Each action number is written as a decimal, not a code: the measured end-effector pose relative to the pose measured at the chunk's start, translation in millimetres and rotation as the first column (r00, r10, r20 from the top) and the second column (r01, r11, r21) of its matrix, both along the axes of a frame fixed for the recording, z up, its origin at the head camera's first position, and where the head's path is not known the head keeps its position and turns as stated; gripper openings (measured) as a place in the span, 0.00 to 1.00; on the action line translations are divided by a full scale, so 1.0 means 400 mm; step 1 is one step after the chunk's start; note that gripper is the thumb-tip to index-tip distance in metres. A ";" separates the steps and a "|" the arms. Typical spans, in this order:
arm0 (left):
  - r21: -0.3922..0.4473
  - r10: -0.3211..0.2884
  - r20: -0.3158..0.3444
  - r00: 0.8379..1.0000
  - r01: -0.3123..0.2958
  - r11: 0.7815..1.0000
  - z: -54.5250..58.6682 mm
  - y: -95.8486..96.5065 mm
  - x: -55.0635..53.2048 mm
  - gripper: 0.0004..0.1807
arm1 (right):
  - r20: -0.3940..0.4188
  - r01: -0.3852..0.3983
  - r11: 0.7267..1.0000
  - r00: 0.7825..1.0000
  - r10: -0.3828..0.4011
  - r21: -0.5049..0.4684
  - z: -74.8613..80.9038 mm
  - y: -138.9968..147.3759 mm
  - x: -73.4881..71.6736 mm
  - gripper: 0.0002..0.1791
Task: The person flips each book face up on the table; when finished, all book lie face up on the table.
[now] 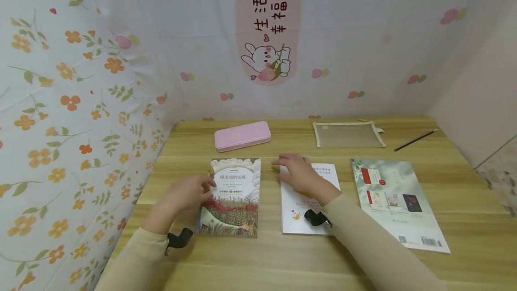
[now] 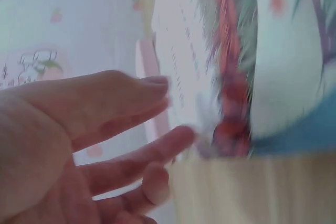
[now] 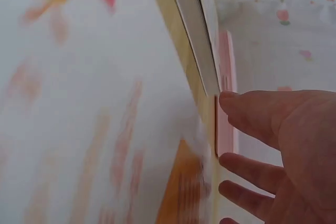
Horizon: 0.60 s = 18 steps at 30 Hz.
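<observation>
Illustrated book (image 1: 236, 196) toward left desk (image 1: 242, 264) edge: likely light, slick; grip sides. Left hand (image 1: 183, 197), right hand (image 1: 299, 175) loosely spread, empty.

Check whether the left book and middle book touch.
Apart: the head view shows a strip of table between the right edge of the left book and the left edge of the middle book.

Soft, even light; the white book (image 3: 94, 93) blurs in the right wrist view.
</observation>
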<state>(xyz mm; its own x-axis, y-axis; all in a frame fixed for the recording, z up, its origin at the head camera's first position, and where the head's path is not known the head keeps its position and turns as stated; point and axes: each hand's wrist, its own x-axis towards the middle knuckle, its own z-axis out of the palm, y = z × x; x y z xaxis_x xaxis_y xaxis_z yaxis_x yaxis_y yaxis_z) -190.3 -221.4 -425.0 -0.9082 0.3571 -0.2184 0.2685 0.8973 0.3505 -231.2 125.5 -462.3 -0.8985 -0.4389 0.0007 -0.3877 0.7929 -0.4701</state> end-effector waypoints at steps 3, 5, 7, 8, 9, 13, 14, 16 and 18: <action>0.012 -0.028 -0.071 0.997 0.028 1.000 -0.013 0.023 -0.006 0.17 | -0.043 0.034 0.999 0.999 -0.033 0.024 -0.001 0.040 0.006 0.24; 0.034 -0.042 -0.111 0.993 0.046 0.998 -0.023 0.041 -0.003 0.19 | -0.058 0.062 0.998 0.997 -0.060 0.032 -0.003 0.073 0.009 0.24; 0.051 -0.051 -0.144 0.988 0.059 0.997 -0.031 0.059 0.003 0.18 | -0.062 0.087 0.996 0.994 -0.086 0.024 -0.003 0.103 0.010 0.23; 0.061 -0.053 -0.160 0.986 0.064 0.996 -0.033 0.068 0.006 0.18 | -0.064 0.098 0.995 0.993 -0.097 0.023 -0.004 0.117 0.010 0.23; 0.061 -0.058 -0.183 0.981 0.070 0.996 -0.036 0.077 0.010 0.17 | -0.066 0.110 0.994 0.992 -0.108 0.019 -0.003 0.131 0.010 0.23; 0.078 -0.087 -0.233 0.968 0.108 0.991 -0.047 0.120 0.020 0.15 | -0.076 0.155 0.988 0.985 -0.153 0.019 -0.001 0.178 0.011 0.22; 0.082 -0.101 -0.246 0.964 0.125 0.989 -0.049 0.133 0.022 0.15 | -0.079 0.161 0.987 0.984 -0.159 0.021 -0.001 0.189 0.012 0.22; 0.081 -0.138 -0.270 0.953 0.166 0.983 -0.057 0.158 0.028 0.14 | -0.070 0.183 0.983 0.981 -0.181 0.029 0.001 0.210 0.017 0.22; 0.085 -0.180 -0.283 0.942 0.211 0.974 -0.064 0.183 0.034 0.13 | -0.054 0.196 0.980 0.980 -0.193 0.041 0.002 0.230 0.023 0.22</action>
<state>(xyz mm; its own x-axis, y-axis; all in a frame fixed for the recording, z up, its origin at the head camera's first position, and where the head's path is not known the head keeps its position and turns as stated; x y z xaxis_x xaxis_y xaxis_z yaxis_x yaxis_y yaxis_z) -176.8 -148.0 -450.7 -0.8372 0.5412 0.0788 0.5336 0.7767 0.3347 -221.9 217.4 -461.5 -0.9661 -0.2563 0.0313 -0.2458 0.8758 -0.4154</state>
